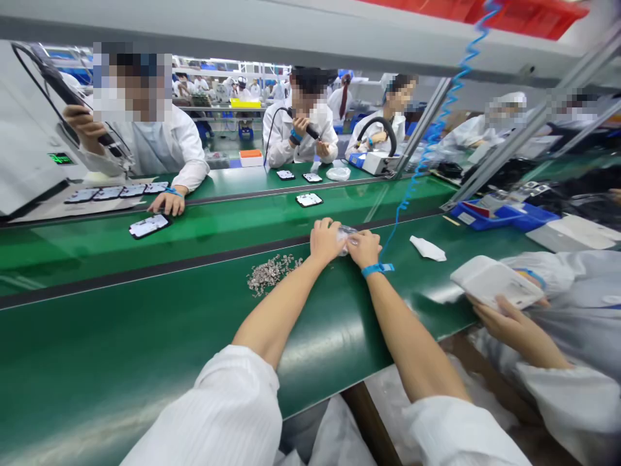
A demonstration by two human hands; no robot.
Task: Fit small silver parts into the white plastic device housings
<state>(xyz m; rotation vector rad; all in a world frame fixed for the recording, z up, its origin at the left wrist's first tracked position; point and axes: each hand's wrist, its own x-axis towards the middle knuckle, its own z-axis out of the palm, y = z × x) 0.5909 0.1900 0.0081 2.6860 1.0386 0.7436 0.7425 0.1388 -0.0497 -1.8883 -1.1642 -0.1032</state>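
Factory assembly hall: long green workbench [145,336], grey overhead shelf [291,32] on slanted metal struts [524,129] (red bins [524,13] above), further benches behind.

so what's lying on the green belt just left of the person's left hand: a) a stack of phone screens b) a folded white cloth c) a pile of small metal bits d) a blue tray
c: a loose pile of small metal bits lies on the green belt just left of the left hand, which meets the right hand on a small clear bag.

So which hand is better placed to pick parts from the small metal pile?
Left, probably. The left hand is nearer the metal pile; the right hand lies farther away. Both touch the clear bag.
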